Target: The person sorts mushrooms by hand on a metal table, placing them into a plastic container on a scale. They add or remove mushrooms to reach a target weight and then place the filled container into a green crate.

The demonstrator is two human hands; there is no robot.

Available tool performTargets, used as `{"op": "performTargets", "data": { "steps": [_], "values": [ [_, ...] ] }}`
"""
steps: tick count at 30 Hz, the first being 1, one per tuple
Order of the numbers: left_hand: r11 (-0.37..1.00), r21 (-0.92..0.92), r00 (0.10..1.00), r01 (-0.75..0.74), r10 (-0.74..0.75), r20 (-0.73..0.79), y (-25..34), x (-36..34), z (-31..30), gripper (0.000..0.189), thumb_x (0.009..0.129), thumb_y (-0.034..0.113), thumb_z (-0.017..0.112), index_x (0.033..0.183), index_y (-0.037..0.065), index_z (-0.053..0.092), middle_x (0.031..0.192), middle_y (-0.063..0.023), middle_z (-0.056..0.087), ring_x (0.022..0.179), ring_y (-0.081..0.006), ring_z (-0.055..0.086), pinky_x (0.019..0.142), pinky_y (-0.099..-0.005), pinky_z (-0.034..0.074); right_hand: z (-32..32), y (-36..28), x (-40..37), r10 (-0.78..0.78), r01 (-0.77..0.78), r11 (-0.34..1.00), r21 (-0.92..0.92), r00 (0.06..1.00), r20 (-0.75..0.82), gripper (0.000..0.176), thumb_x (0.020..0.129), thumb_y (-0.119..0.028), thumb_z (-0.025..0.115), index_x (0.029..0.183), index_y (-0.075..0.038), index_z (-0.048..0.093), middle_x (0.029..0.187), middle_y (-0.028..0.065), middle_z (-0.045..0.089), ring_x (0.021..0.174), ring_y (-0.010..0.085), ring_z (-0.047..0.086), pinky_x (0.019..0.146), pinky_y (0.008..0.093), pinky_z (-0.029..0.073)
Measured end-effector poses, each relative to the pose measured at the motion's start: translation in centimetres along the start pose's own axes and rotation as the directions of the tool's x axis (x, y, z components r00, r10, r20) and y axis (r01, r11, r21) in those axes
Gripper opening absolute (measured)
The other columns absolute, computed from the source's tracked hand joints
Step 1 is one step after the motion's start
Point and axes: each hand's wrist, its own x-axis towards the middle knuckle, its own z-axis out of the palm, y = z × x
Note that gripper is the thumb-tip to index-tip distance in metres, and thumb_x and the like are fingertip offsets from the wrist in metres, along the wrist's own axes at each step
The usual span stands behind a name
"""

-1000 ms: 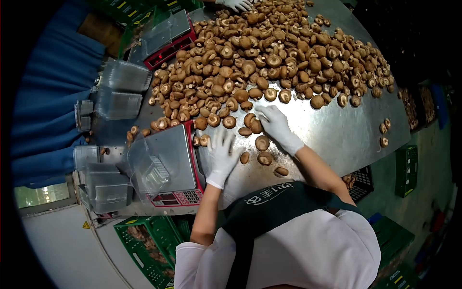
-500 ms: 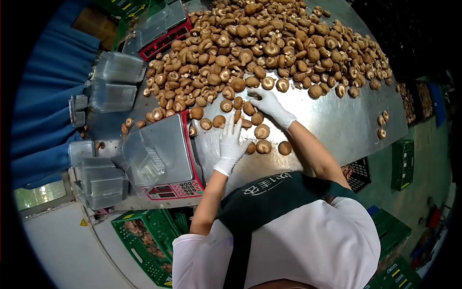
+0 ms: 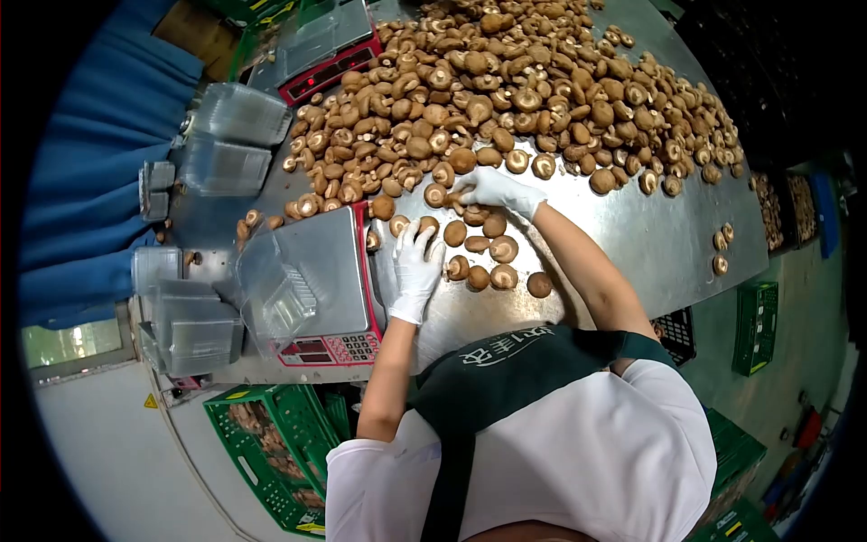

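Both my hands wear white gloves over the metal table. My left hand (image 3: 417, 271) lies palm down beside the scale, fingers apart, their tips touching or close to a brown shiitake mushroom (image 3: 429, 226). My right hand (image 3: 498, 191) reaches in from the right with bent fingers around a shiitake mushroom (image 3: 454, 202) that they partly hide. Between and below the hands lie several loose shiitakes, some stem up, such as one mushroom (image 3: 503, 248) and another mushroom (image 3: 503, 276). Behind them spreads a big heap of shiitakes (image 3: 506, 81).
A red-edged scale (image 3: 330, 262) at my left carries a clear plastic tray (image 3: 287, 303). Stacks of clear trays (image 3: 226, 167) stand further left. A second scale (image 3: 330, 68) sits behind. Green crates (image 3: 271, 452) are below the table. A few mushrooms (image 3: 721, 242) lie near the right edge.
My right hand has moved left and closed its fingers around a mushroom. My left hand has drawn back slightly with its fingers more bent. Some loose mushrooms between the hands have shifted.
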Motion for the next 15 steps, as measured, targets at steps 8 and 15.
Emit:
{"op": "performTargets", "data": {
  "steps": [8,15],
  "values": [
    [0.984,0.174,0.992,0.046,-0.066,0.111,-0.3,1.5,0.9,0.063,0.076,0.039,0.069,0.13,0.014,0.051,0.144,-0.0175,0.034,0.132,-0.0366,0.029,0.11,-0.0494,0.018,0.4,2.4,-3.7,0.264,-0.134,0.837,0.53,0.948,-0.177,0.028,0.092,-0.016,0.057,0.111,0.002,0.063,0.091,0.0048,0.067,0.078,0.0107,0.059,0.071,0.0269,0.049],
    [0.969,0.237,0.962,-0.067,0.0,0.274,1.9,2.2,3.0,0.067,0.078,0.047,0.062,0.135,0.016,0.046,0.149,-0.0177,0.024,0.132,-0.0411,0.027,0.107,-0.0508,0.023,0.7,4.3,-5.0,0.224,-0.012,0.789,0.614,0.937,-0.269,0.026,0.093,-0.017,0.056,0.108,0.002,0.064,0.087,0.0017,0.066,0.074,0.0078,0.056,0.066,0.0242,0.047]
  ]
}}
